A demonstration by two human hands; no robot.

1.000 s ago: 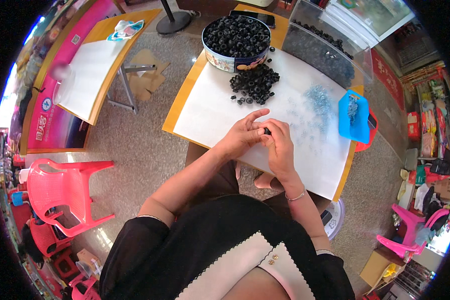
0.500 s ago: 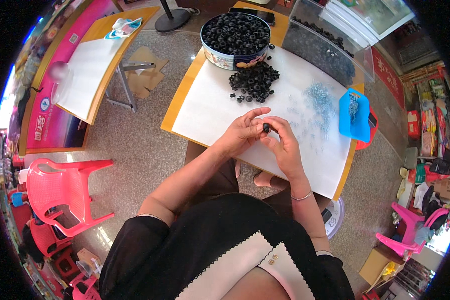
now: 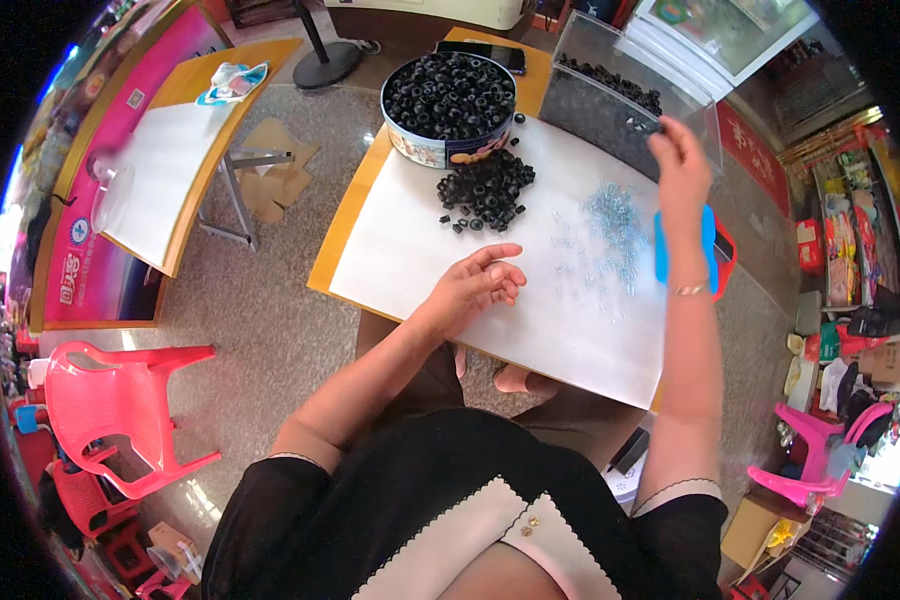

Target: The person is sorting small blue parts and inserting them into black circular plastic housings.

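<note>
My left hand (image 3: 477, 287) hovers over the near edge of the white table top (image 3: 390, 255), fingers loosely curled and apart, nothing seen in it. Out to the right, my right hand (image 3: 682, 168) is raised at the front wall of the clear plastic bin (image 3: 610, 125), which holds small black parts. Its fingers are bent and slightly blurred, with a gap by the thumb and no part visible between them. Beyond my left hand lies a pile of small black ring-like parts (image 3: 485, 190). Behind it stands a round tin (image 3: 415, 146) heaped with more of them.
Small clear-bluish pieces (image 3: 615, 225) are scattered on the table's right. A blue tray (image 3: 661, 250) sits at the right edge, partly behind my right forearm, beside a red container (image 3: 725, 262). A dark phone-like slab (image 3: 500, 55) lies behind the tin. A pink chair (image 3: 110, 410) stands left.
My hands have parted. The black part held between them is no longer seen there; my right hand has swung right and away to the clear bin, while the left stays near its place, fingers loosened.
</note>
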